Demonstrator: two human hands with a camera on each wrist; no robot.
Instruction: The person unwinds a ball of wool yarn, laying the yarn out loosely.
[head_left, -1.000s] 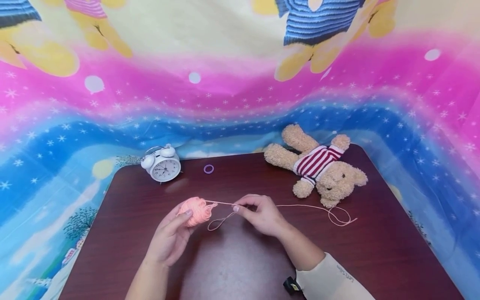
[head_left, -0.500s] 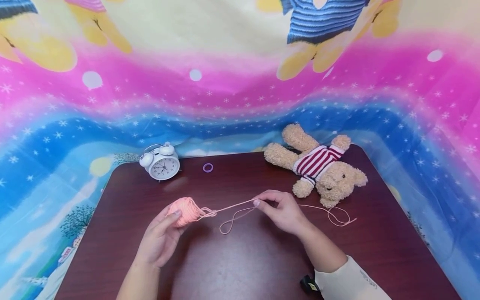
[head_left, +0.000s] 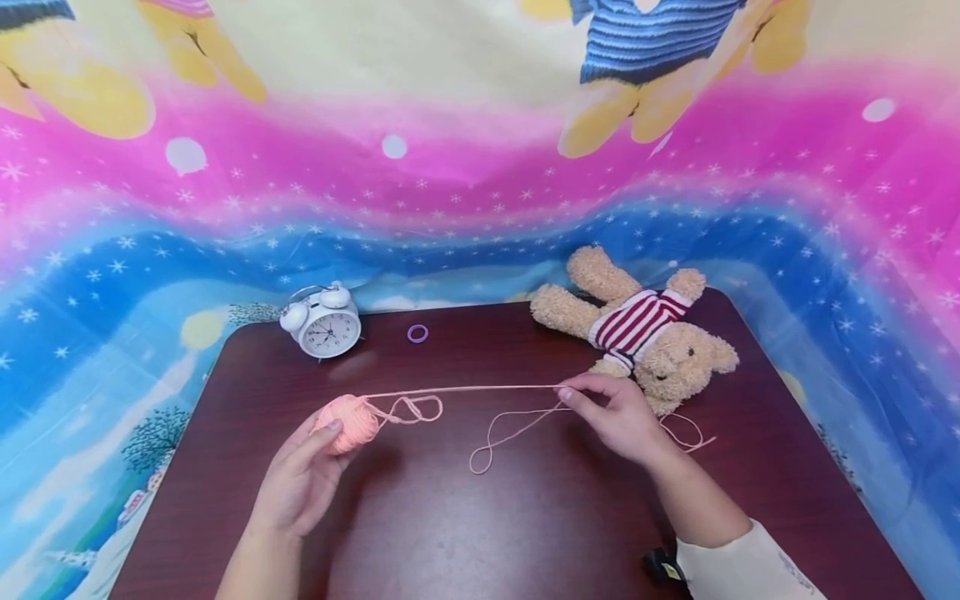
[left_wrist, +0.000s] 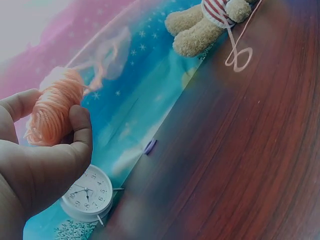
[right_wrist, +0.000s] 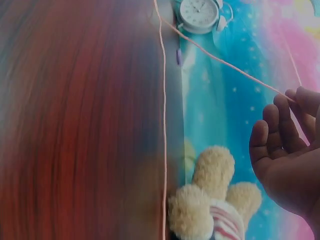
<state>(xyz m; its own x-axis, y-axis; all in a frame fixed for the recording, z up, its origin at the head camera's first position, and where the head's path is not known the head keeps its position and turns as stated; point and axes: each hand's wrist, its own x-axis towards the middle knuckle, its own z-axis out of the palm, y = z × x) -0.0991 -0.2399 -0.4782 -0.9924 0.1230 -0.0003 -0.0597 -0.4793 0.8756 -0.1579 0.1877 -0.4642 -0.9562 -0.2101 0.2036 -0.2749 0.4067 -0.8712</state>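
Note:
My left hand grips a small ball of peach yarn between thumb and fingers, as the left wrist view shows up close: the ball sits above the palm. Loose loops hang off its right side. My right hand pinches the yarn strand, which runs taut and nearly level between the two hands. A slack loop dangles below the right fingertips. In the right wrist view the right hand has thumb and forefinger on the strand, the other fingers loosely bent.
A white alarm clock stands at the table's back left, with a purple ring to its right. A teddy bear in a striped top lies at the back right. The yarn's tail rests on the brown table near it.
My right hand has moved right, drawing out a longer strand, and now overlaps the bear's paw. The left hand with the yarn ball has shifted left. More loops have come loose.

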